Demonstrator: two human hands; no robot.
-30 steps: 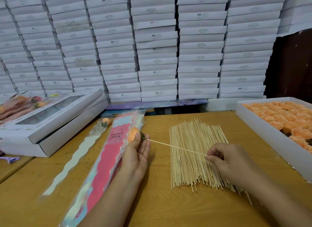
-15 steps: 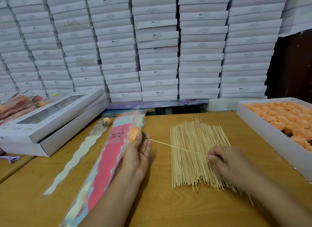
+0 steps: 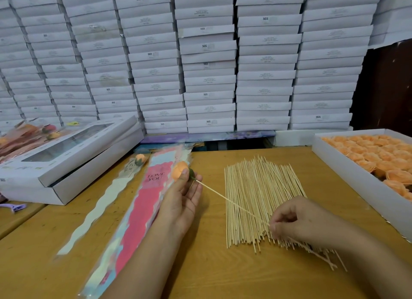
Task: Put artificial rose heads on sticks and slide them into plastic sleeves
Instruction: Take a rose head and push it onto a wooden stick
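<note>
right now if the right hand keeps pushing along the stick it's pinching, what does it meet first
Probably the orange rose head held by the left hand. The right hand pinches the stick, which runs up-left to the rose's green base; nothing else shows along that line.

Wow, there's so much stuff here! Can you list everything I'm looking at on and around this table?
rose head: one, orange with green base, on a stick's tip, held in the left hand
stick: one, pale wood, running between the two hands
pile of sticks: many, pale wood, table centre
plastic sleeves: a stack, pink and pale blue, printed LOVE YOU, under the left hand
sleeved rose: one, orange, left of the stack
tray of rose heads: one, white, orange heads, right edge
window boxes: two stacked, white, left
stacked boxes: many, white, behind
table: one, yellowish wood
left hand: holds the rose head
right hand: fingers pinch the stick
</note>
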